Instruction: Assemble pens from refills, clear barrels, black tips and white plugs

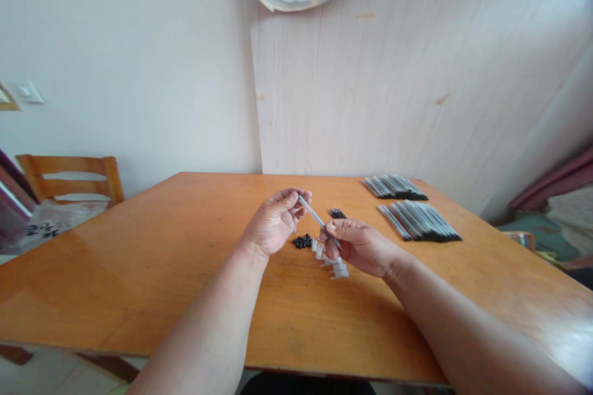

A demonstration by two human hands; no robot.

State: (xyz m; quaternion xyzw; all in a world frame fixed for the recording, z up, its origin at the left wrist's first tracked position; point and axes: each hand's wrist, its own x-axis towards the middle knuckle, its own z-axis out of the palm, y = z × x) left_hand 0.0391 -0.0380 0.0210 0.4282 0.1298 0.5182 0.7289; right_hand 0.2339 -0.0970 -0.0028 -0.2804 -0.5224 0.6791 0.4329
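Observation:
Above the table, a slim clear pen [312, 212] slants between my two hands. My left hand [277, 216] pinches its upper left end between thumb and fingers. Its lower right end is in the closed fingers of my right hand [359, 244], with a pointed tip showing below them. Beneath the hands lie a small heap of black plugs [302, 241] and a row of translucent white caps [340, 271], partly hidden by my right hand. Just behind my right hand is a bunch of thin dark refills [337, 213], also partly covered.
Two stacks of clear pens with black ends, a nearer stack [420, 221] and a farther stack [393, 187], lie on the right of the wooden table [152, 271]. A wooden chair [69, 176] with a plastic bag [50, 219] stands at the left. A wall rises behind the table.

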